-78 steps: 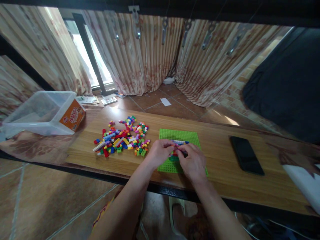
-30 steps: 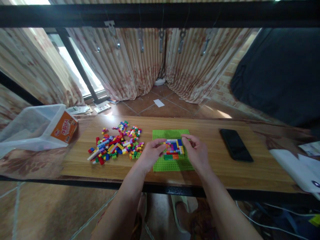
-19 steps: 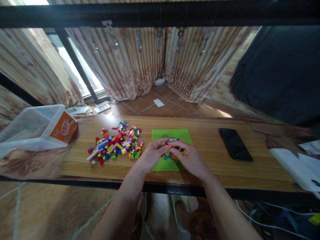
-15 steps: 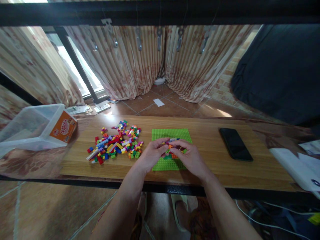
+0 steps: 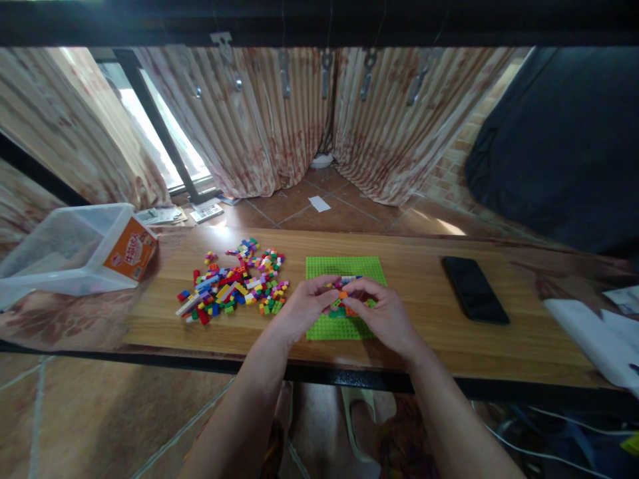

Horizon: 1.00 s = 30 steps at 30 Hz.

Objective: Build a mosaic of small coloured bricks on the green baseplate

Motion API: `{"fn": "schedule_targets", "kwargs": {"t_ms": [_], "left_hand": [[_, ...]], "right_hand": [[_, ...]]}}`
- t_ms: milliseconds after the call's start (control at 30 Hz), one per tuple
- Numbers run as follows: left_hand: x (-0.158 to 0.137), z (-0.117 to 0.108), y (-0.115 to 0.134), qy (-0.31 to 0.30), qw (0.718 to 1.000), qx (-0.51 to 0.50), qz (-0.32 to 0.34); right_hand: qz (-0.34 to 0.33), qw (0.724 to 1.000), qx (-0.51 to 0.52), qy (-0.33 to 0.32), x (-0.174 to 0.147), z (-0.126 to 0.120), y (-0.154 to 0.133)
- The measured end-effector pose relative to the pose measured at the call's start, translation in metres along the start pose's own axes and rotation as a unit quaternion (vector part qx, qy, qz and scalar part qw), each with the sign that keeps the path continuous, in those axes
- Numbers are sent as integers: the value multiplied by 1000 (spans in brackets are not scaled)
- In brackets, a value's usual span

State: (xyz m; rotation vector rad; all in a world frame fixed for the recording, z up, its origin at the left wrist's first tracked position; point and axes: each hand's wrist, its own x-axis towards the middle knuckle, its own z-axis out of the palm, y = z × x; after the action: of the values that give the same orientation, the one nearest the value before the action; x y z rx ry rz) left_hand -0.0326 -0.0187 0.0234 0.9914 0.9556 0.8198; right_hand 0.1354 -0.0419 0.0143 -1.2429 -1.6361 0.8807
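Note:
A lime-green studded baseplate (image 5: 344,266) lies on the wooden tabletop, partly covered by my hands. Over its middle, my left hand (image 5: 308,305) is closed, thumb and fingers at a small green brick (image 5: 337,303). My right hand (image 5: 383,307) comes in from the other side, also closed, with its fingertips at an orange brick (image 5: 343,295) against the green one. Around and beneath the fingers, more coloured bricks show on the plate, among them a teal one; my fingers hide much of them. Whether the held bricks touch the plate I cannot tell.
Left of the plate spreads a pile of loose coloured bricks (image 5: 232,289). A clear plastic bin (image 5: 74,249) with an orange label stands farther left. On the right lie a black phone (image 5: 474,289) and white papers (image 5: 584,339). The table's dark front edge (image 5: 344,376) runs near my wrists.
The whole view has shifted slightly. Both hands stay over the plate with the bricks between their fingertips, hardly moved.

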Motion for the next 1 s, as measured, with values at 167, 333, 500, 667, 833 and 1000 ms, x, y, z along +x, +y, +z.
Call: {"fn": "schedule_targets", "kwargs": {"t_ms": [167,333,500,667,833,1000], "left_hand": [[2,0,-2,-4,999,25,20],[1,5,-3,-5,998,29,47],[2,6,-1,34,997,50,52],[8,-4,1,130,987,59,71],[11,-13,0,166,982,47,80],[11,-12,-2,145,984,51,90]], "right_hand": [[-4,1000,-5,-10,0,-2,2],[-22,998,-45,-27,1,-6,1],[-17,998,-64,-5,1,-13,9],[-19,996,-55,65,0,-24,27],[2,995,-100,16,-2,-22,35],[7,990,-137,19,-1,-13,33]]}}
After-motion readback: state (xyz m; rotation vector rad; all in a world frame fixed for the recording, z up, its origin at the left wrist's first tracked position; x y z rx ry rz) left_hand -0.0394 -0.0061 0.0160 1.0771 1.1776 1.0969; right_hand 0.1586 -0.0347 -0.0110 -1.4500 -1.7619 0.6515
